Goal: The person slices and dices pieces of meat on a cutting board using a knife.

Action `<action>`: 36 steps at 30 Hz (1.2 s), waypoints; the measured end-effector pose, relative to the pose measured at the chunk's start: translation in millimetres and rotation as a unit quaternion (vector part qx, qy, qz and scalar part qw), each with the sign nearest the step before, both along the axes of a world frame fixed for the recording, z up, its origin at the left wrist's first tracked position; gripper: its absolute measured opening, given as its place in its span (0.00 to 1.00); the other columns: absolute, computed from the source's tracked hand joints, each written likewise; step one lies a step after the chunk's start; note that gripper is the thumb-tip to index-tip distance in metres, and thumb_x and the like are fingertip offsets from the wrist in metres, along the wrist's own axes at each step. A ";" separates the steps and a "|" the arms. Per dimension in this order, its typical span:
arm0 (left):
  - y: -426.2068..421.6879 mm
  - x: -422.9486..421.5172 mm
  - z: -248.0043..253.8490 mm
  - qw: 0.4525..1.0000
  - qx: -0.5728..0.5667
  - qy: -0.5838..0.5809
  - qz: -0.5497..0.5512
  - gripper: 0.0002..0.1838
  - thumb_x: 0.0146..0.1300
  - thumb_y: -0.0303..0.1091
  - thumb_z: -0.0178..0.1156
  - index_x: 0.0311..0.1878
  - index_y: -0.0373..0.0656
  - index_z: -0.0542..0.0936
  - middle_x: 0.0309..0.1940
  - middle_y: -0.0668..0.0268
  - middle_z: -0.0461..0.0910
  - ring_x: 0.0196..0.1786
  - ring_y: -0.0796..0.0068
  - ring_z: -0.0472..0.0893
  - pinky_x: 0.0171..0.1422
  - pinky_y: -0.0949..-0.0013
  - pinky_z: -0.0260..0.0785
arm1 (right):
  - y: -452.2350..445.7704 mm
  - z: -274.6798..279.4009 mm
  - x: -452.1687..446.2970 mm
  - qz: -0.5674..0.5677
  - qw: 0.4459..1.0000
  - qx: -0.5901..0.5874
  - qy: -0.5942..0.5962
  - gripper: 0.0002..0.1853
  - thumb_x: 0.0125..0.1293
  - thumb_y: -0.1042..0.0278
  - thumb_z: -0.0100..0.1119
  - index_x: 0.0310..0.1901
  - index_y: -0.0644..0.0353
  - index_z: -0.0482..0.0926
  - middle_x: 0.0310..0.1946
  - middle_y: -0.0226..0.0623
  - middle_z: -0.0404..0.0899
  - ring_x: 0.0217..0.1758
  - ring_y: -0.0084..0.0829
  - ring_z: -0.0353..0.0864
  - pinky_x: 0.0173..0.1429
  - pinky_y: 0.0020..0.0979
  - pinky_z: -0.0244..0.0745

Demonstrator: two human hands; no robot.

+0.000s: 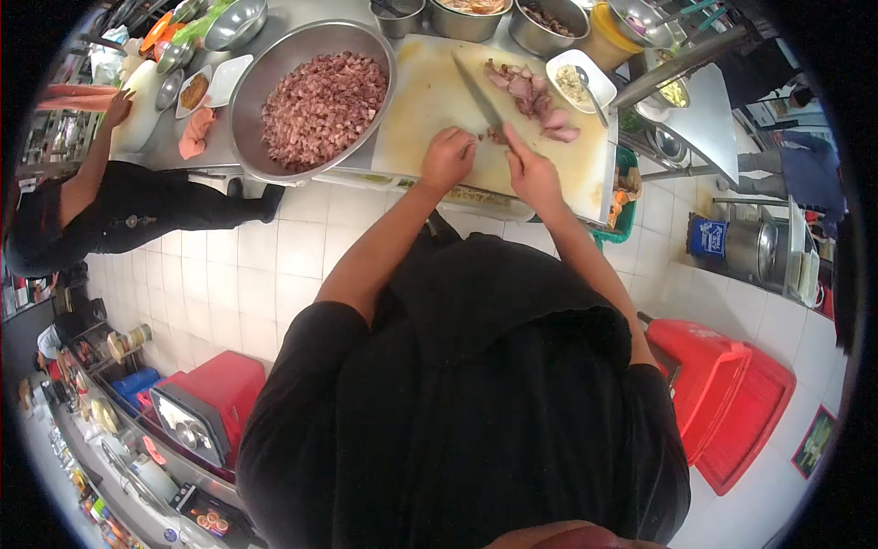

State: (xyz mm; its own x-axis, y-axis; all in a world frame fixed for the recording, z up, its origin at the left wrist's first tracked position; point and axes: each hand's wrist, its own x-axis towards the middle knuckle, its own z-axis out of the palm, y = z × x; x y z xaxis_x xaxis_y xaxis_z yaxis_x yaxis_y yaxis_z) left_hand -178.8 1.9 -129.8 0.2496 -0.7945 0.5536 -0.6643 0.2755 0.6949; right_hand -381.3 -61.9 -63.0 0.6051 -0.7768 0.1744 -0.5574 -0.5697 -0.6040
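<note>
My right hand (535,174) grips the handle of a long kitchen knife (476,90), whose blade points away over the yellowed cutting board (412,105). Beside the blade, on the left, my left hand (448,157) rests on the board with its fingers curled; whatever is in them, if anything, is hidden. Small cut bits of meat (497,135) lie between the two hands. Farther back on the right are several larger pieces of meat (526,87). A big metal bowl (243,101) of diced meat (325,110) stands left of the board.
A white dish (599,84) with chopped pale food and a spoon sits at the board's back right. Metal pots (549,37) line the back. A co-worker's hand (119,108) is at the left. Red bins (722,393) stand behind me, and a green crate (626,215) is below right.
</note>
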 end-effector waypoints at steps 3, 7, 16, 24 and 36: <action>-0.9 -0.7 -1.6 1.000 0.014 -0.001 0.005 0.05 0.60 0.23 0.68 0.39 0.39 0.84 0.34 0.55 0.82 0.42 0.48 0.83 0.49 0.52 0.77 | -4.7 -9.1 -0.6 0.003 0.998 0.027 0.065 0.33 0.74 0.65 0.62 0.79 0.32 0.70 0.40 0.57 0.88 0.42 0.60 0.88 0.46 0.54 0.83; -2.8 0.7 -2.8 0.999 0.032 -0.008 0.003 0.05 0.61 0.23 0.68 0.40 0.40 0.84 0.36 0.56 0.83 0.44 0.47 0.83 0.51 0.51 0.77 | -10.4 -18.4 -0.8 0.020 0.997 0.010 -0.075 0.32 0.75 0.66 0.62 0.79 0.34 0.71 0.41 0.58 0.88 0.43 0.60 0.89 0.48 0.52 0.85; -4.6 0.1 -6.5 0.999 0.035 0.000 0.015 0.06 0.62 0.25 0.67 0.42 0.40 0.84 0.38 0.55 0.82 0.44 0.47 0.83 0.50 0.51 0.77 | -5.3 16.9 -5.5 -0.005 0.996 -0.001 -0.087 0.30 0.75 0.69 0.61 0.77 0.37 0.73 0.37 0.55 0.87 0.39 0.58 0.88 0.43 0.51 0.83; -4.4 -0.1 -3.6 0.998 0.061 0.011 0.032 0.06 0.61 0.25 0.67 0.42 0.40 0.84 0.38 0.52 0.82 0.44 0.45 0.83 0.50 0.50 0.77 | -17.4 0.6 -9.8 0.000 1.000 0.000 -0.007 0.30 0.74 0.66 0.62 0.77 0.33 0.74 0.31 0.56 0.84 0.33 0.59 0.86 0.39 0.55 0.80; -1.5 2.3 -5.9 0.998 0.043 0.018 0.033 0.11 0.60 0.23 0.67 0.47 0.41 0.84 0.40 0.53 0.82 0.47 0.46 0.83 0.52 0.52 0.78 | -12.2 -1.8 -3.0 -0.014 1.000 0.017 -0.003 0.32 0.74 0.64 0.64 0.78 0.30 0.72 0.34 0.56 0.86 0.37 0.60 0.87 0.41 0.55 0.81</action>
